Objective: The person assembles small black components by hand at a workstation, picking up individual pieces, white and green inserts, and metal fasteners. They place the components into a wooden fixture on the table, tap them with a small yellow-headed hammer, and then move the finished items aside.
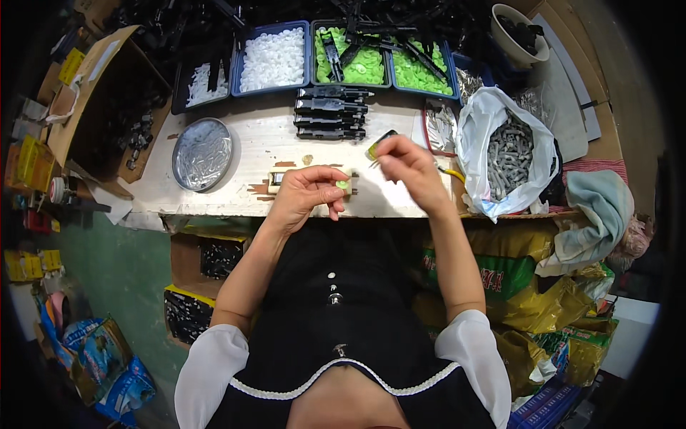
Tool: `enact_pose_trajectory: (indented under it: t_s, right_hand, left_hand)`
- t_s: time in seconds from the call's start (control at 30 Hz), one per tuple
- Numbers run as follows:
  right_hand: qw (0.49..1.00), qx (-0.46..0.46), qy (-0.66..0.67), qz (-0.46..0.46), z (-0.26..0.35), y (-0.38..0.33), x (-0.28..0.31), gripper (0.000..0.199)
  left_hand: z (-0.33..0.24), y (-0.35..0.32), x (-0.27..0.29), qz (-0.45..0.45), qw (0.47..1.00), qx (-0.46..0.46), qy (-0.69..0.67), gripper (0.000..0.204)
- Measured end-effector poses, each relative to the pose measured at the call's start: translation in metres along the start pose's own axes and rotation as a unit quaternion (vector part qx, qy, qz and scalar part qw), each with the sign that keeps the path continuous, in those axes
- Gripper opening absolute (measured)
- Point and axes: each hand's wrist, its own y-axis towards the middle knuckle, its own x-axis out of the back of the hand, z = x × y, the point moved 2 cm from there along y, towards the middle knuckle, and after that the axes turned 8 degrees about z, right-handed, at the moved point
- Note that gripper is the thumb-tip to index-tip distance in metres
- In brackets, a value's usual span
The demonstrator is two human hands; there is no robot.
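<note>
My left hand [309, 194] is at the front edge of the bench, pinching a small light-green disc [342, 185] between thumb and fingertips. Partly behind that hand lies a cream block-like fixture [275, 179]. To the right, my right hand [414, 173] is raised over the bench with its fingers curled round a small tool [384, 143] that has a dark and yellow-green handle. A blur hides the tool's tip, and I cannot make out its exact kind. Beyond both hands several long black plastic parts [331, 114] lie stacked in a row.
Along the back stand a tray of white pieces [272, 61] and a tray of green discs [357, 66] with black parts on top. A round dish of clear pieces [203, 154] sits left. On the right are a white bag of grey parts [509, 154] and a cloth [597, 214].
</note>
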Motion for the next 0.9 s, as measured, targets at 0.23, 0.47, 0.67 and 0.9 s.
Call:
enact_pose_trajectory:
  t_s: [0.23,0.47,0.67,0.9]
  right_hand:
    - [0.995,-0.025,0.02,0.093,-0.008,0.004,-0.042,0.012]
    - [0.987,-0.043,-0.08,0.129,-0.006,0.013,-0.045,0.009]
    - [0.97,0.007,-0.213,0.114,-0.003,0.02,-0.056,0.008]
    - [0.955,0.109,-0.275,-0.005,-0.014,0.011,-0.07,0.009]
  left_hand:
    - [0.004,-0.019,0.003,-0.009,1.0,-0.004,-0.003,0.017]
    - [0.005,-0.026,0.008,-0.021,1.0,-0.015,-0.005,0.015]
    - [0.01,-0.029,0.016,-0.037,0.999,-0.036,-0.017,0.015]
    - [0.013,-0.03,0.022,-0.112,0.986,-0.077,-0.097,0.013]
